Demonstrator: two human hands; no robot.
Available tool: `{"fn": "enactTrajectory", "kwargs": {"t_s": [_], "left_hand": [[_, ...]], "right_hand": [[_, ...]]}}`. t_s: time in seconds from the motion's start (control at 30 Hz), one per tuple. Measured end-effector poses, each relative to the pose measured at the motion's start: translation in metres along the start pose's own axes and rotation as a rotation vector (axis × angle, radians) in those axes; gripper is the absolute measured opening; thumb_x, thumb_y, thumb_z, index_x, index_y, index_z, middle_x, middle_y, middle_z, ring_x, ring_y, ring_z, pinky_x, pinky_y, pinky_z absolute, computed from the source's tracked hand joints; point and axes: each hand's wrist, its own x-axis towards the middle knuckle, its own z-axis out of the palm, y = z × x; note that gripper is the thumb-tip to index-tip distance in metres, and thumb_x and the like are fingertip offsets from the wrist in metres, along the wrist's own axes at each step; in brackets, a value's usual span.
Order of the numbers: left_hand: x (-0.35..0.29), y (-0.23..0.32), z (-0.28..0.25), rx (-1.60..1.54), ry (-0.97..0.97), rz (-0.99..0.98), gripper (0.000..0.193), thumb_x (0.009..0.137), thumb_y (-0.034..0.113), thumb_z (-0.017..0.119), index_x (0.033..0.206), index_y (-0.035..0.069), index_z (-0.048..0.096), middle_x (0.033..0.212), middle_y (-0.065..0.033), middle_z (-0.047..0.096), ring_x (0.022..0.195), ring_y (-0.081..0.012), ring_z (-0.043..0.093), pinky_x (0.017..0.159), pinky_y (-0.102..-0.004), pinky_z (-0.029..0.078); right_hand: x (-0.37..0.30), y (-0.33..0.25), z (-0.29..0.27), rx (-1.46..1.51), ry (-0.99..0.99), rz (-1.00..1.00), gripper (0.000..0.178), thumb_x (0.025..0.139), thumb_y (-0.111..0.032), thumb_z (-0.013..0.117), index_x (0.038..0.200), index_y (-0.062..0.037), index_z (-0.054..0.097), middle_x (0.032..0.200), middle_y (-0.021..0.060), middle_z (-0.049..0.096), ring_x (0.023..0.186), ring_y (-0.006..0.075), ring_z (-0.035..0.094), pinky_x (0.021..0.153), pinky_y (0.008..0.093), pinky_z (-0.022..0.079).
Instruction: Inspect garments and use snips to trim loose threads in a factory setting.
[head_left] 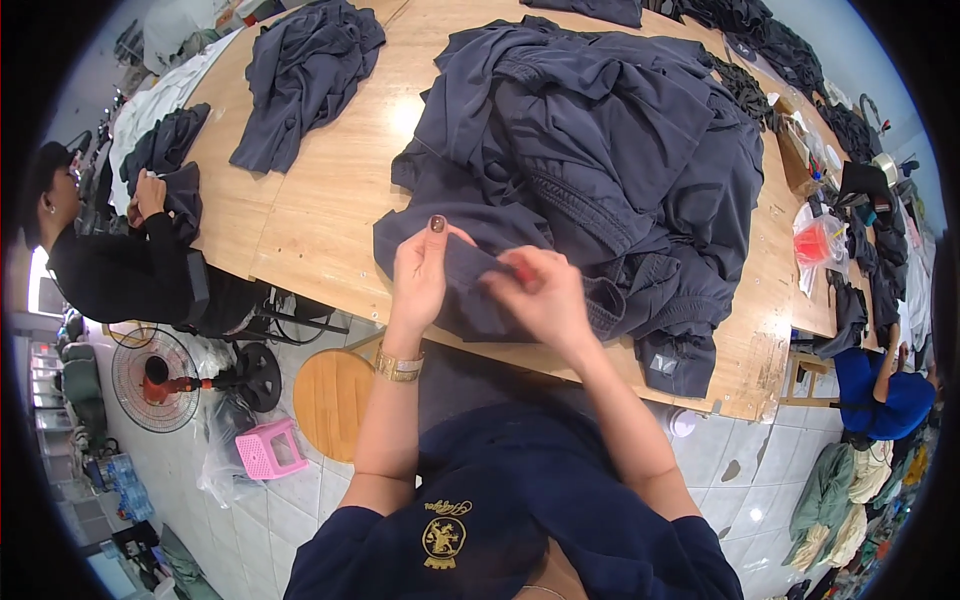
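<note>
At the table's near edge my left hand (420, 275) pinches the edge of a dark grey garment (465, 275), thumb raised. My right hand (545, 295) is just to the right, its fingers curled and smeared by motion. A small red object (524, 273) shows between those fingers; its kind is too blurred to tell. The held cloth joins a large heap of dark grey garments (620, 130), some with gathered elastic waistbands. Cloth covers part of my left fingers.
The wooden table (300, 215) bears another grey garment (305, 70) at far left. A seated person (110, 250) handles dark cloth at left; another in blue (880, 390) sits at right. A round stool (338, 405), pink stool (270, 450) and fan (157, 380) stand left. A red cup (812, 243) is at right.
</note>
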Motion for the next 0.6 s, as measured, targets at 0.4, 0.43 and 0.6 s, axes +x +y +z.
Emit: {"fn": "enactTrajectory", "kwargs": {"t_s": [0.4, 0.43, 0.6], "left_hand": [[-0.021, 0.009, -0.047, 0.159, -0.164, -0.039, 0.019, 0.090, 0.013, 0.061, 0.077, -0.001, 0.059, 0.069, 0.0022, 0.048, 0.065, -0.0037, 0.043, 0.058, -0.0200, 0.036], [-0.024, 0.015, -0.050, 0.155, -0.168, -0.049, 0.019, 0.090, 0.013, 0.061, 0.077, -0.001, 0.059, 0.069, 0.0022, 0.048, 0.065, -0.0037, 0.043, 0.058, -0.0200, 0.036], [-0.042, 0.036, -0.063, 0.500, -0.346, -0.259, 0.020, 0.074, 0.012, 0.074, 0.085, 0.001, 0.061, 0.075, -0.0031, 0.056, 0.070, -0.0131, 0.054, 0.065, -0.0255, 0.045]], "right_hand": [[-0.030, 0.059, -0.068, 0.220, 0.373, 0.365, 0.022, 0.086, -0.018, 0.067, 0.075, -0.0003, 0.061, 0.056, -0.0041, 0.051, 0.045, 0.0042, 0.041, 0.044, 0.0193, 0.034], [-0.034, 0.063, -0.070, 0.106, 0.403, 0.334, 0.024, 0.085, -0.020, 0.069, 0.074, 0.0005, 0.061, 0.052, -0.0052, 0.049, 0.043, 0.0042, 0.035, 0.043, 0.0194, 0.030], [-0.049, 0.051, -0.084, -0.295, 0.076, 0.286, 0.035, 0.066, -0.027, 0.081, 0.091, -0.0062, 0.068, 0.075, 0.0062, 0.058, 0.076, 0.0197, 0.050, 0.070, 0.0315, 0.042]]}}
